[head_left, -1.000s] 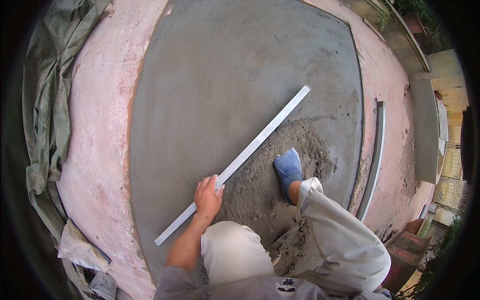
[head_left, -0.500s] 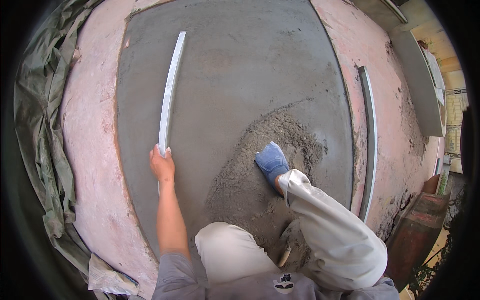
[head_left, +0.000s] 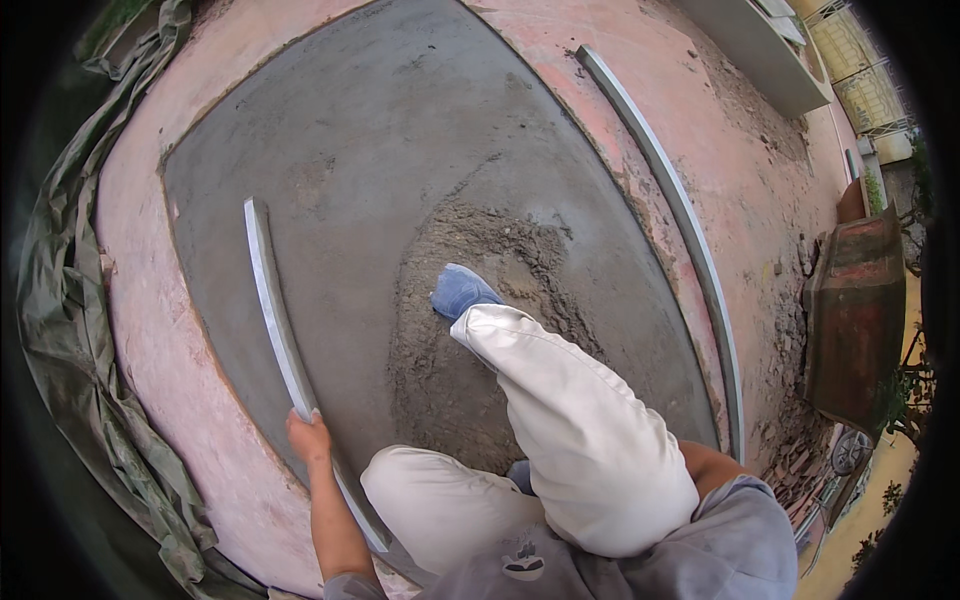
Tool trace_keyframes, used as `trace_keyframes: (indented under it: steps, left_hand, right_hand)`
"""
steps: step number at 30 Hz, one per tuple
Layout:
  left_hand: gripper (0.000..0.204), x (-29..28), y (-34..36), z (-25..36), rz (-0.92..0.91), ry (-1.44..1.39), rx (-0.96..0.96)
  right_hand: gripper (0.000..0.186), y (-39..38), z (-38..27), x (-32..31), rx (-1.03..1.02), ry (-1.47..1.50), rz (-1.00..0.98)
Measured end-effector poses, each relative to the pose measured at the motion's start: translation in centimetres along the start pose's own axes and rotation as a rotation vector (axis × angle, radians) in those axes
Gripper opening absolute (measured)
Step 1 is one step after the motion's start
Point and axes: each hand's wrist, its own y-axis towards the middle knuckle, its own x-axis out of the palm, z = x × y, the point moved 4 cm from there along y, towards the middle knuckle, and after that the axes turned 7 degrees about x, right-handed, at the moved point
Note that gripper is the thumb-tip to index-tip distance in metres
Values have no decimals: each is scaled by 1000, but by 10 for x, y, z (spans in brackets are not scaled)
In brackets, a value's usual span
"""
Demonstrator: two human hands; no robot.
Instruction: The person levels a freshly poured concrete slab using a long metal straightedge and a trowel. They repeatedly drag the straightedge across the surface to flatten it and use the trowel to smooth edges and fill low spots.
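Observation:
My left hand (head_left: 309, 436) is closed around a long metal screed bar (head_left: 268, 283). The bar lies along the left part of a grey wet mortar bed (head_left: 330, 130), its near end beside my bent left knee. My blue shoe (head_left: 465, 290) stands in a rough, unsmoothed patch of mortar (head_left: 480, 225) in front of me. Of my right arm only a bit shows, behind my right leg; the hand itself is hidden.
A second long metal bar (head_left: 665, 180) rests along the bed's right edge, on pinkish floor (head_left: 690, 90). A crumpled dark tarp (head_left: 75, 330) runs down the left. A rusty metal wheelbarrow (head_left: 855, 320) and rubble (head_left: 785, 370) are at the right.
The view has turned to the right. My left hand has drawn the bar back closer to my body. Part of my right arm has come into view, and a trowel handle near my legs is hidden now.

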Motion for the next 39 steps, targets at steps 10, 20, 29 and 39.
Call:
trace_keyframes:
  steps: [10, 20, 29, 39]
  left_hand:
    - [37, -5, -14, -10, -355, 158, -205]
    - [27, 4, -6, -18, -365, 105, -180]
    - [40, 13, 14, -22, -533, 207, -146]
    - [49, 0, 9, -10, -597, 259, -182]
  right_hand:
    - [40, -21, 72, 14, 205, 53, -109]
    - [43, 40, -48, -175, -65, 308, 266]
    - [48, 161, -169, -233, -121, 345, 438]
    - [49, 136, -220, -176, -401, 261, 154]
